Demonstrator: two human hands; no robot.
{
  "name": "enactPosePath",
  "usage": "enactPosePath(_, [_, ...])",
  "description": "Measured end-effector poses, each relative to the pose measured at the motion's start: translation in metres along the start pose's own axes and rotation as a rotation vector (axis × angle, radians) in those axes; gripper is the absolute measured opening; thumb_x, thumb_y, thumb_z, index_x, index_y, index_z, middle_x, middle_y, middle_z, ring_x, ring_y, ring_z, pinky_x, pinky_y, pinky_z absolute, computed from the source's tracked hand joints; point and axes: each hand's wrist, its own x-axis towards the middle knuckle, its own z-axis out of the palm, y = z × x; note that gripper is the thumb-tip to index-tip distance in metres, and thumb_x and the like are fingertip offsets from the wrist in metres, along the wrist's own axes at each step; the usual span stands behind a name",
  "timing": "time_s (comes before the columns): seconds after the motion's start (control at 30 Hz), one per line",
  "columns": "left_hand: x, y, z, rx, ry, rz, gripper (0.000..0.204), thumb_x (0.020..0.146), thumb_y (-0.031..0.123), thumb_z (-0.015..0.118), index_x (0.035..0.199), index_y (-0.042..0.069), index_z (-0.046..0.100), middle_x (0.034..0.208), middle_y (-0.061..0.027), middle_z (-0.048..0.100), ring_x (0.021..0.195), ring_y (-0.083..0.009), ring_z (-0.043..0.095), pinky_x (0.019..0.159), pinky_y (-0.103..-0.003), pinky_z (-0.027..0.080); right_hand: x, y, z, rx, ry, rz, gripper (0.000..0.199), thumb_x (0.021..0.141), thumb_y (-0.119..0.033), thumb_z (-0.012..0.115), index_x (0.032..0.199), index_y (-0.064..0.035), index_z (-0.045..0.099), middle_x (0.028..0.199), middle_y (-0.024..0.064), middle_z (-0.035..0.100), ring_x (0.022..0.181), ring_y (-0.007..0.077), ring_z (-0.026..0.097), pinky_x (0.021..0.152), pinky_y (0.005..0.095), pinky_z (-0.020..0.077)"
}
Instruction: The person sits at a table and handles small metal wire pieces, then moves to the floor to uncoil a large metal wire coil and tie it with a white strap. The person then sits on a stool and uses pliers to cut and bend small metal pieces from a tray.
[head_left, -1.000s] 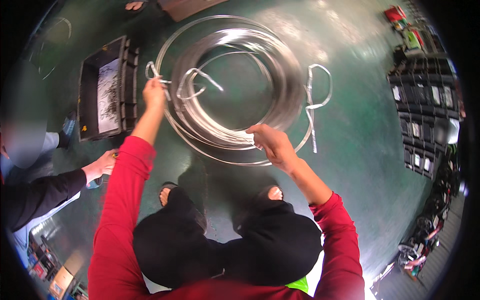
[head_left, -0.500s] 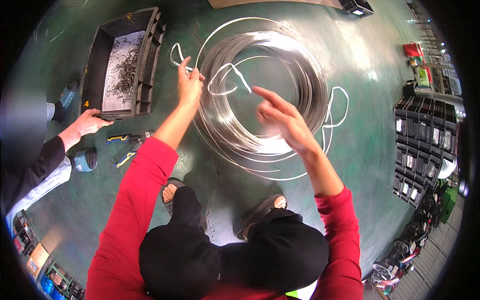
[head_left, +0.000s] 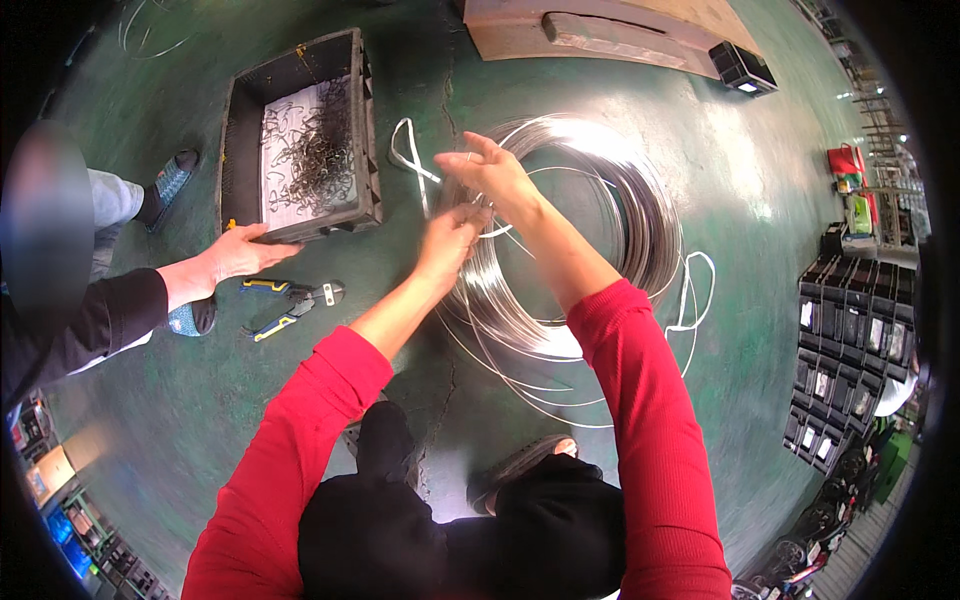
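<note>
On a green-painted workshop floor (head_left: 300,400), a large coil of silvery steel wire (head_left: 640,230) lies flat just beyond and beneath a crouching person's hands, the left hand (head_left: 447,243) pinched shut on strands at the coil's near-left edge while the right hand (head_left: 497,177), fingers loosely spread, hooks a strand just above it, apparently to separate one turn from the springy bundle. A white strap (head_left: 412,160) lies just left of the hands; farther left, a co-worker's hand (head_left: 240,252) steadies a black crate of bent wire pieces (head_left: 305,150), with bolt cutters (head_left: 290,300) within reach below it.
</note>
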Motion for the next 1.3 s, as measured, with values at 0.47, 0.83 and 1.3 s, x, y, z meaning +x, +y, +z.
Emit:
enactPosePath(0.47, [0.003,0.006,0.007,-0.061,-0.056,0.116,0.013,0.094,0.021,0.060,0.096,0.009,0.065,0.081,0.0033,0.063,0.057,-0.0008,0.041,0.047,-0.016,0.028,-0.018,-0.052,-0.006,-0.907,-0.100,0.160,0.022,0.088,-0.033,0.064,0.097,-0.0154,0.074,0.102,0.0023,0.070,0.084,0.0190,0.067,0.076,0.0298,0.0528])
enactPosePath(0.83, [0.005,0.018,-0.010,-0.068,-0.094,0.071,0.012,0.094,0.021,0.060,0.091,0.009,0.062,0.085,0.0002,0.065,0.059,-0.0019,0.041,0.044,-0.016,0.026,-0.001,-0.035,-0.002,-0.623,-0.064,0.008,0.022,0.079,-0.021,0.070,0.094,-0.0046,0.074,0.088,0.0088,0.072,0.091,0.0152,0.069,0.075,0.0303,0.0547])
enactPosePath(1.3, [0.000,0.010,-0.006,-0.060,0.009,0.094,0.019,0.094,0.019,0.061,0.106,0.005,0.064,0.082,0.0013,0.061,0.055,-0.0021,0.039,0.042,-0.017,0.026,0.003,-0.018,-0.014,-0.220,-0.124,0.259,0.022,0.084,-0.024,0.071,0.083,-0.0023,0.071,0.064,0.0016,0.055,0.051,0.0088,0.041,0.044,0.0260,0.0304])
